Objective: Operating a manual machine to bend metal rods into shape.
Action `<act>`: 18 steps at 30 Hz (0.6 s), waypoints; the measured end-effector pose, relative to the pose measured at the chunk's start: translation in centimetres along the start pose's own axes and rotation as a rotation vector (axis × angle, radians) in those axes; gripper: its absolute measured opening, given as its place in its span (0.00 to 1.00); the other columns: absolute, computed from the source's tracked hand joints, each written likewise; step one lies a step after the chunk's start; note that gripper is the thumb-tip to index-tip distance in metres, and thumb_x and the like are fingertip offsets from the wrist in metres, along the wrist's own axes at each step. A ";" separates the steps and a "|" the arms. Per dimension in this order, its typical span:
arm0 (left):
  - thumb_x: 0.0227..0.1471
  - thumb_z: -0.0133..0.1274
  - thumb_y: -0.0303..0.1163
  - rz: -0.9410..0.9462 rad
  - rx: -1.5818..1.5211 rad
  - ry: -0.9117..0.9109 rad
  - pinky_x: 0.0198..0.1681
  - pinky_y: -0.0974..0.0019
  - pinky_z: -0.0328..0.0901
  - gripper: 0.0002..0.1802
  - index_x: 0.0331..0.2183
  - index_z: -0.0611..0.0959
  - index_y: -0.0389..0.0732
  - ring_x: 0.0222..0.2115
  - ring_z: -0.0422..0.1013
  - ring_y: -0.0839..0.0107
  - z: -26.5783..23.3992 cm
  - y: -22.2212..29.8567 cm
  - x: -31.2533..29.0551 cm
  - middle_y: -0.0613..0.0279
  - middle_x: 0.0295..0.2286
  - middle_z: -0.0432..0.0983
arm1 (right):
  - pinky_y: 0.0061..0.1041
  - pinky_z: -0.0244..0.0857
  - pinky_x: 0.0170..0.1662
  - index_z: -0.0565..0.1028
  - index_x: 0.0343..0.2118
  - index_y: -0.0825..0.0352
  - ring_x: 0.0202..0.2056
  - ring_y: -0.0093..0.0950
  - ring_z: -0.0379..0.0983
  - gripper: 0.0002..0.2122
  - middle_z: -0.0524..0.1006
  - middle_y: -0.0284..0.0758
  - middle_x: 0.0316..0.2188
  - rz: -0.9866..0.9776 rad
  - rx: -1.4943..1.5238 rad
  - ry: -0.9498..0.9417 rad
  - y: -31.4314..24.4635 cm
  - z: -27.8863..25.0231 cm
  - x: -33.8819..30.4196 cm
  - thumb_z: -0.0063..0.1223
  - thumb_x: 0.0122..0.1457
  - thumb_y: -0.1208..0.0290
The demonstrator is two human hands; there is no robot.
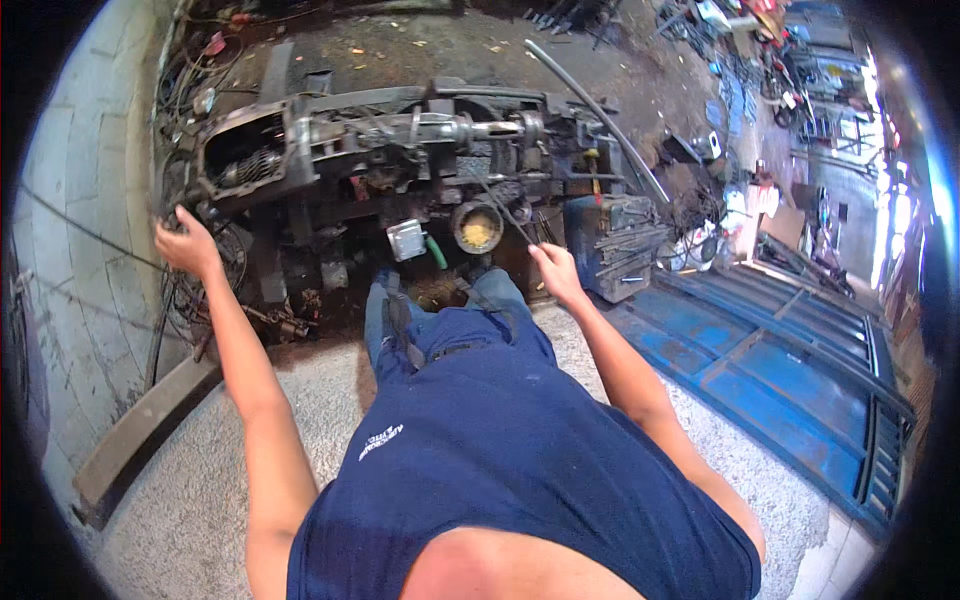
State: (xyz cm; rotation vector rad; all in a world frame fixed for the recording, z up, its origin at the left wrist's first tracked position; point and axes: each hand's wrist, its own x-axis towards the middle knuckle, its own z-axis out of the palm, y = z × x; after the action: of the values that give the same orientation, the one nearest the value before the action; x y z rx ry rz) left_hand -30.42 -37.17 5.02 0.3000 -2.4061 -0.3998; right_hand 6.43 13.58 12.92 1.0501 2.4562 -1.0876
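My right hand (553, 272) is closed round the near end of a long thin dark metal rod (505, 207), which slants up and left over the machine. At the far left, my left hand (187, 245) is beside the end of the machine, thumb and fingers apart; I see nothing held in it. The machine (405, 150) is a greasy lathe-like one, with gears (252, 170) showing in its open box (208, 188). Between my hands are a round tin (462, 243) of yellow grease-like stuff, a square silvery piece (406, 240) and a green handle (436, 252).
A long metal pipe (600, 120) leans at the machine's far right. Blue metal panels (740, 350) lie to my right, near a dark slatted box (620, 240). A beam (145, 435) lies by the left wall, with cables (235, 245) near my left hand. Scrap clutters the far right.
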 end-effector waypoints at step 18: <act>0.50 0.53 0.37 -1.075 -0.457 -1.212 0.56 0.56 0.58 0.43 0.63 0.52 0.39 0.56 0.60 0.60 -5.7 21.7 -47.6 0.51 0.57 0.60 | 0.38 0.65 0.43 0.75 0.39 0.73 0.37 0.45 0.71 0.13 0.72 0.47 0.32 -0.242 0.093 0.517 29.6 -5.6 20.4 0.51 0.48 0.78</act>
State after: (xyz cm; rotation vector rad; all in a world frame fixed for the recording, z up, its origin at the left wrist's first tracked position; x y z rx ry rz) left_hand 6.60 -3.22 -10.79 1.4660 -2.8415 -2.0461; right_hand 13.19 41.72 -9.13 1.2108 3.0306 -1.1187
